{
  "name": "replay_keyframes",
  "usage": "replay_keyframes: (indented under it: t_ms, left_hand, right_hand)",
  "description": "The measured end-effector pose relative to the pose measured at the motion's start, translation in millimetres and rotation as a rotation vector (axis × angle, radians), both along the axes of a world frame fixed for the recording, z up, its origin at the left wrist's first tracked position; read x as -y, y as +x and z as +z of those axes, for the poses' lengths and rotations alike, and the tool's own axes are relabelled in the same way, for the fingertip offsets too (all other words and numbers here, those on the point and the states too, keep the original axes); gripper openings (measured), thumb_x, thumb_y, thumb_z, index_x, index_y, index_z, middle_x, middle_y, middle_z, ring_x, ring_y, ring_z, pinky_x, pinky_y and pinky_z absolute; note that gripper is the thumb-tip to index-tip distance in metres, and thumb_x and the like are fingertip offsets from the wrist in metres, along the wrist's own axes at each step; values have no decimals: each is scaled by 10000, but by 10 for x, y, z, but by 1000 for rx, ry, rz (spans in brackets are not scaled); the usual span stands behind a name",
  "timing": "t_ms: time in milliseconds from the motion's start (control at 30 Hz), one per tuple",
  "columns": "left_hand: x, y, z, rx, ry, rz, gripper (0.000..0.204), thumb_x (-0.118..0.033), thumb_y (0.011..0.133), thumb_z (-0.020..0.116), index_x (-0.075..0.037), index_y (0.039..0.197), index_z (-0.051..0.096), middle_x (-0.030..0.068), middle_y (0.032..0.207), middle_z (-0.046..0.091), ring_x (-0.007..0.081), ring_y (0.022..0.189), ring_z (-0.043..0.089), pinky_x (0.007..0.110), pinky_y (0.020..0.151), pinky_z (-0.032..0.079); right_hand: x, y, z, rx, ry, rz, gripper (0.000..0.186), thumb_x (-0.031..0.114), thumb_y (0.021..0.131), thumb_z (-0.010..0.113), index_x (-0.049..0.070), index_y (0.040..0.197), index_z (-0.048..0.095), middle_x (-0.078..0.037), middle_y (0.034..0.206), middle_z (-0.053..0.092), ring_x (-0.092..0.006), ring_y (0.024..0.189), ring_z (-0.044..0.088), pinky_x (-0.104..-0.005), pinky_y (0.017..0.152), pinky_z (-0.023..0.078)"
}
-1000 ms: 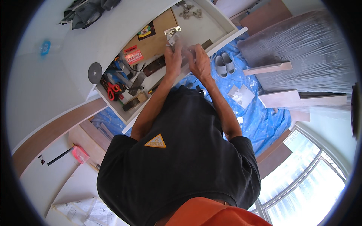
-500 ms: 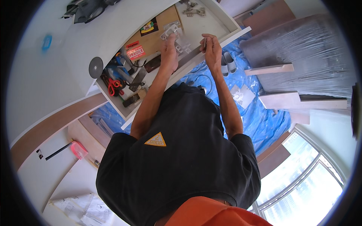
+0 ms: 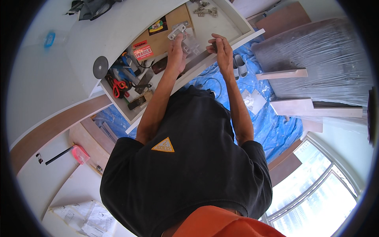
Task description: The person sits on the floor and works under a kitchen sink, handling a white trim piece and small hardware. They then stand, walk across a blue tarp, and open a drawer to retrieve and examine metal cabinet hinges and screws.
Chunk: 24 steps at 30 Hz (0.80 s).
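Above the open drawer [image 3: 258,32], my left hand [image 3: 176,56] pinches a silvery metal fitting [image 3: 178,31] with a hole in it, perhaps part of a cabinet hinge. A clear plastic bag [image 3: 192,46] with pale contents lies beside those fingers; whether they touch it I cannot tell. My right hand [image 3: 224,53] is closed over the drawer's near right side, fingers curled in. Something small and dark shows between its fingertips, too hidden to name. Several metal hinges [image 3: 205,12] rest at the drawer's far end, past a brown cardboard piece [image 3: 175,17].
Red-handled scissors [image 3: 118,87] and other tools crowd the drawer's left end. A grey disc [image 3: 100,67] sits on the white surface at left. Blue sheeting [image 3: 272,136] covers the floor, with grey slippers [image 3: 240,65] on it. Plastic-wrapped panels [image 3: 316,51] stand at right.
The metal fitting has tilted a little in my left fingers. My right hand has shifted slightly, its fingers still curled. The whole view has moved a touch.
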<state>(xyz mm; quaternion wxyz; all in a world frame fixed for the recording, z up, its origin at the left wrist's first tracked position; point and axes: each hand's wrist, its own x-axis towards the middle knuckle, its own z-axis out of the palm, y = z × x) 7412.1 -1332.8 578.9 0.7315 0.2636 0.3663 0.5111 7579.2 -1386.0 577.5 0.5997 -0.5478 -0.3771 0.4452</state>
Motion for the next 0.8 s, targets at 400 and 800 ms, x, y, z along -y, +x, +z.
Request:
replay_keyframes:
  t_ms: [400,800]
  left_hand:
    - [-2,1,-54,37,-22,-4,322,-327,1018,500,-36,1142,561,122,1071,624,320,1041,667,495,874,587]
    - [9,7,-67,25,-18,-13,327,-327,1021,491,-42,1168,555,120,1104,606,325,1058,659,490,897,574]
  right_hand:
    - [35,-36,-45,69,7,-8,400,311,1045,452,-11,1243,582,-133,1032,669,-205,891,693,-296,790,524]
    - [45,-35,-46,39,12,-20,412,315,1043,462,-31,1229,586,-142,1021,667,-209,918,688,-300,803,535]
